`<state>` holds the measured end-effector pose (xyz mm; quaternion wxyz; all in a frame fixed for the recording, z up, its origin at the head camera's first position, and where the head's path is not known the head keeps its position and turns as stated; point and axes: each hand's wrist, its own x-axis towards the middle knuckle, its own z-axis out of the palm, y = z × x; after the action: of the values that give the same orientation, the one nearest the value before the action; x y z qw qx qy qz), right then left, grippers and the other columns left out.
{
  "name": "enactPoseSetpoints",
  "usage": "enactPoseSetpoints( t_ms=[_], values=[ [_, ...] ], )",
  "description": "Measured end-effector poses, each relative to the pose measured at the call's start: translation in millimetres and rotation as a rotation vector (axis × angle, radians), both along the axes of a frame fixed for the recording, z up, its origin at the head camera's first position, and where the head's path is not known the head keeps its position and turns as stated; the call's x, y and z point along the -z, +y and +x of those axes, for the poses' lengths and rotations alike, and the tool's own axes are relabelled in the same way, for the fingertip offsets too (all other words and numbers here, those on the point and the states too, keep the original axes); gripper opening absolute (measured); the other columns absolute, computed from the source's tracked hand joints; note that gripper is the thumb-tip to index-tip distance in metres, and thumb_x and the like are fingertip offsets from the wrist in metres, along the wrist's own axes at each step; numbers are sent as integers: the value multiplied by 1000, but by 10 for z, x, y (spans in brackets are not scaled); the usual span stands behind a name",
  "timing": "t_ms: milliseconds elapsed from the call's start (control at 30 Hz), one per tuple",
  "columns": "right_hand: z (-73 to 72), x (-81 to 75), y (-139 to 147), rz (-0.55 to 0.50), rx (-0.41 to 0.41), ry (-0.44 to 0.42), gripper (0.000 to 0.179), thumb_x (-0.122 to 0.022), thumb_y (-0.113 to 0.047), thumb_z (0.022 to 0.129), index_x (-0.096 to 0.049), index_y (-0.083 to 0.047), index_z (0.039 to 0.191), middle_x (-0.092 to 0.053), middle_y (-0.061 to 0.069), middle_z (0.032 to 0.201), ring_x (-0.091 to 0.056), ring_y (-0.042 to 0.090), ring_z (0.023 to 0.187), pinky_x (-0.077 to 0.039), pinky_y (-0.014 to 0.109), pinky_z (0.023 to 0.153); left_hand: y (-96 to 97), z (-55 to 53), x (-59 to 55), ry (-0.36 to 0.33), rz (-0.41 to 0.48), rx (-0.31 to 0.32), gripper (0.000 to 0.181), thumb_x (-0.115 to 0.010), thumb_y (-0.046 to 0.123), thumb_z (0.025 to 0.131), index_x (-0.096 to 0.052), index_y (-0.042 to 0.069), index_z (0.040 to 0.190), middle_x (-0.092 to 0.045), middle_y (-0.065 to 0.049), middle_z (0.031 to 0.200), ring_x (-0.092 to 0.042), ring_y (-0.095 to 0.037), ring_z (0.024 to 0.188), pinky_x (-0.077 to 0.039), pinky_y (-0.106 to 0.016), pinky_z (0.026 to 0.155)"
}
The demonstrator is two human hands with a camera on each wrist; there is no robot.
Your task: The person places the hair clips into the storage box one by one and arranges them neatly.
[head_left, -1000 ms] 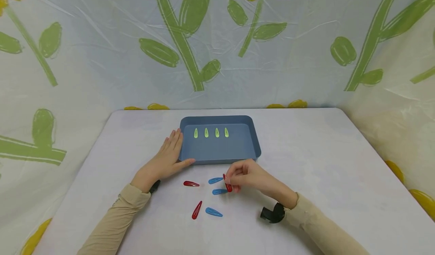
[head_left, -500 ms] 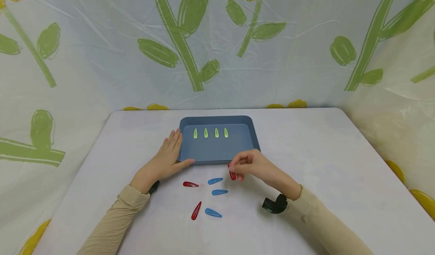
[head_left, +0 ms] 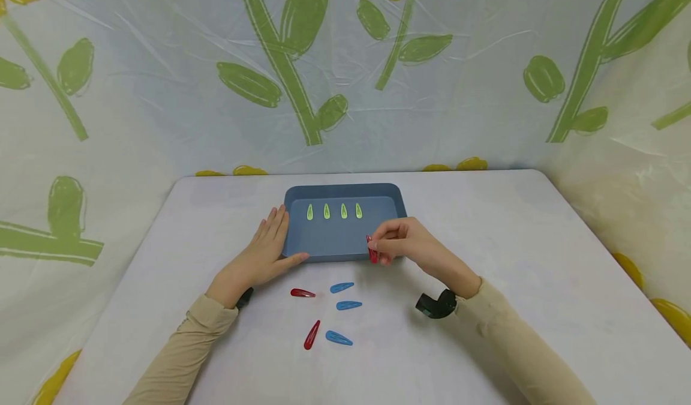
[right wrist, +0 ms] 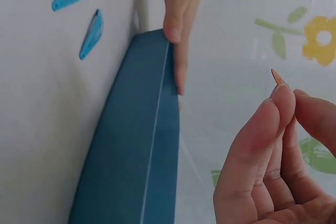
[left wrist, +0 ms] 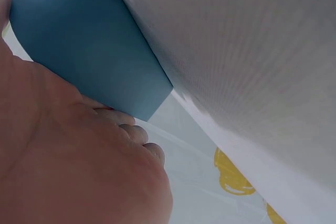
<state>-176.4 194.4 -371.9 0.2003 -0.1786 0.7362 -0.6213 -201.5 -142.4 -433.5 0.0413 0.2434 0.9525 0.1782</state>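
My right hand [head_left: 412,244] pinches a red snap hair clip [head_left: 372,250] between thumb and fingers, over the near right edge of the blue tray [head_left: 329,241]. In the right wrist view only the tip of that hair clip [right wrist: 276,76] pokes out above the fingertips. With fingers straight, my left hand [head_left: 261,252] rests against the tray's left side, its thumb along the front edge. Inside the tray, several light green hair clips [head_left: 326,212] stand in a row toward the back. From the left wrist, the palm [left wrist: 79,150] shows beside the tray wall [left wrist: 94,40].
On the white table [head_left: 486,345] before the tray lie two red hair clips, one sideways [head_left: 303,293] and one slanted [head_left: 311,335]. Three blue hair clips [head_left: 348,305] lie beside them. A flower-printed sheet [head_left: 178,93] hangs behind the table.
My right hand has lifted the red hair clip from beside the blue ones and carried it forward to the tray's front edge. The left hand has stayed put.
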Motion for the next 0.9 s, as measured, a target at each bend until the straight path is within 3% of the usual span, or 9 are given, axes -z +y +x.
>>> enactPoseSetpoints(
  t_ms=[600, 900],
  values=[
    [-276, -166, 44, 3, 56, 56, 14, -65, -8, 94, -69, 5, 97, -67, 9, 75, -60, 20, 63, -54, 32, 65, 10, 7, -18, 9, 7, 8, 108, -49, 68, 94, -3, -8, 155, 7, -21, 164, 7, -37, 150, -2, -54, 120],
    [-456, -212, 66, -3, 124, 19, 14, -64, -7, 96, -67, 6, 99, -66, 10, 78, -60, 18, 65, -55, 29, 66, 14, 15, -24, 10, 6, 3, 108, -50, 67, 93, -4, -8, 155, 6, -21, 164, 7, -37, 150, -2, -53, 120]
  ],
)
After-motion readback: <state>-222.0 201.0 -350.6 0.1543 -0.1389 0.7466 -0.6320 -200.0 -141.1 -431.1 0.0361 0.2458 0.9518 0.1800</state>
